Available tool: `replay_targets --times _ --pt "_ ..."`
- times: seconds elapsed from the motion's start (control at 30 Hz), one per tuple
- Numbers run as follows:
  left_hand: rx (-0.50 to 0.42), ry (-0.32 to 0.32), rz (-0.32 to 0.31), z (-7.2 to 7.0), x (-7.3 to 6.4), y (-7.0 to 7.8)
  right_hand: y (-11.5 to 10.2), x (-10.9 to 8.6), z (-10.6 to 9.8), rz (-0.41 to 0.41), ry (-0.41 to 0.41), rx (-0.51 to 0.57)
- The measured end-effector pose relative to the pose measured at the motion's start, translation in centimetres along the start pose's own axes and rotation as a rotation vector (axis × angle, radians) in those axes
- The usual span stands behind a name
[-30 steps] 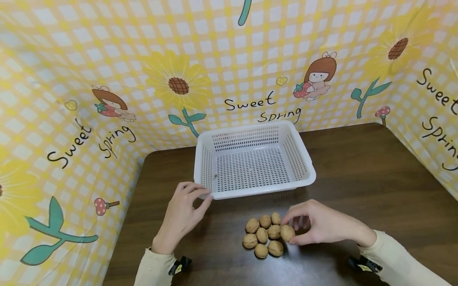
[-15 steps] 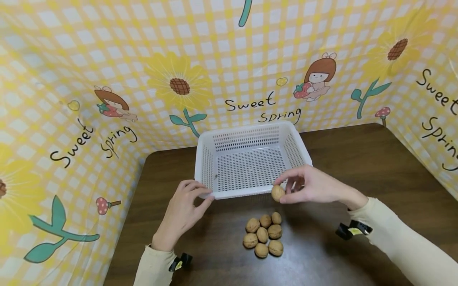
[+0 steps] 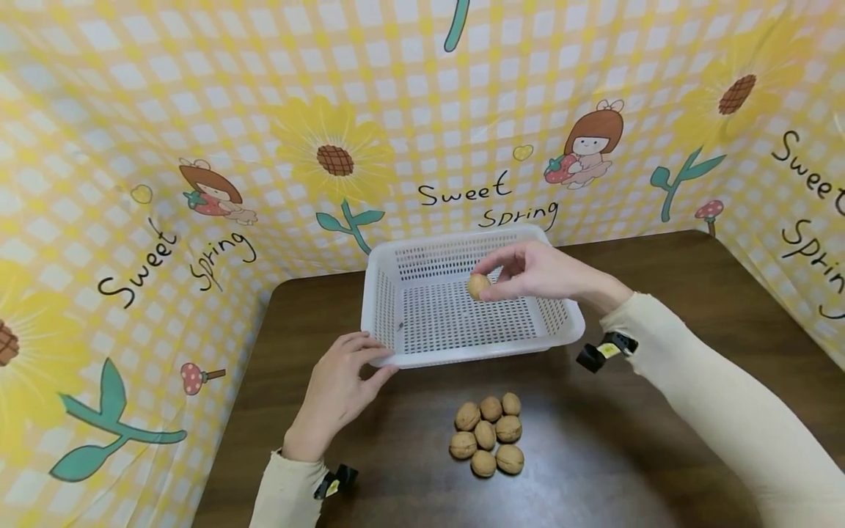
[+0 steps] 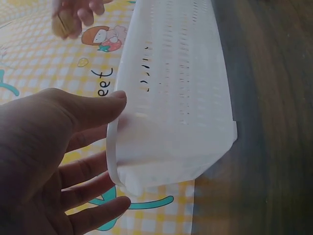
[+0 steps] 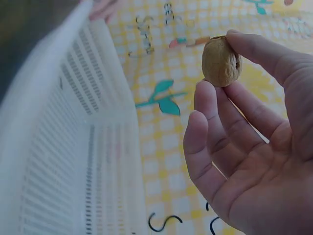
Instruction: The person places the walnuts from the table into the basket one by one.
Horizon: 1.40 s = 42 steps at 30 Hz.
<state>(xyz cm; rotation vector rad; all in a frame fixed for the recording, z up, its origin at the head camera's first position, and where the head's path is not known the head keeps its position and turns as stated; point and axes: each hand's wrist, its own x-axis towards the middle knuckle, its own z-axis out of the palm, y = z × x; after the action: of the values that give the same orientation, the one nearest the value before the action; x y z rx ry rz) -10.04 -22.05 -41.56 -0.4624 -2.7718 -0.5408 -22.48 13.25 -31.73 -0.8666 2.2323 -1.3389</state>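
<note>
In the head view my right hand (image 3: 538,275) pinches a walnut (image 3: 479,287) between thumb and fingertips, above the inside of a white perforated plastic basket (image 3: 455,357). The right wrist view shows this walnut (image 5: 221,62) at the fingertips, apart from the basket's wall. At the basket's near left corner my left hand (image 3: 339,381) holds the rim. Seen from the left wrist, the thumb lies on one side of the rim (image 4: 112,147) and fingers reach to the other side. Several walnuts (image 3: 485,435) lie in a cluster on the table in front of the basket.
The dark wooden table (image 3: 660,315) carries the basket near its back edge. A yellow checked cloth (image 3: 429,110) with sunflowers and lettering hangs behind and at both sides. A black strapped device (image 3: 606,350) sits on the right wrist, and a similar one (image 3: 337,481) on the left.
My right hand has lifted one walnut from the right side of the cluster and carried it forward and left, over the basket's rim. The left hand has stayed at the corner.
</note>
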Motion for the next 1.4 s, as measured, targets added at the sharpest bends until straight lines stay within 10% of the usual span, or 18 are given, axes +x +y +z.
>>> replay_targets --times 0.73,1.4 --pt "0.046 -0.07 0.009 -0.8 -0.1 1.0 5.4 8.8 -1.5 0.226 0.086 0.059" --pt "-0.055 -0.097 -0.049 -0.8 0.0 0.9 11.4 12.9 3.3 0.315 0.057 -0.27"
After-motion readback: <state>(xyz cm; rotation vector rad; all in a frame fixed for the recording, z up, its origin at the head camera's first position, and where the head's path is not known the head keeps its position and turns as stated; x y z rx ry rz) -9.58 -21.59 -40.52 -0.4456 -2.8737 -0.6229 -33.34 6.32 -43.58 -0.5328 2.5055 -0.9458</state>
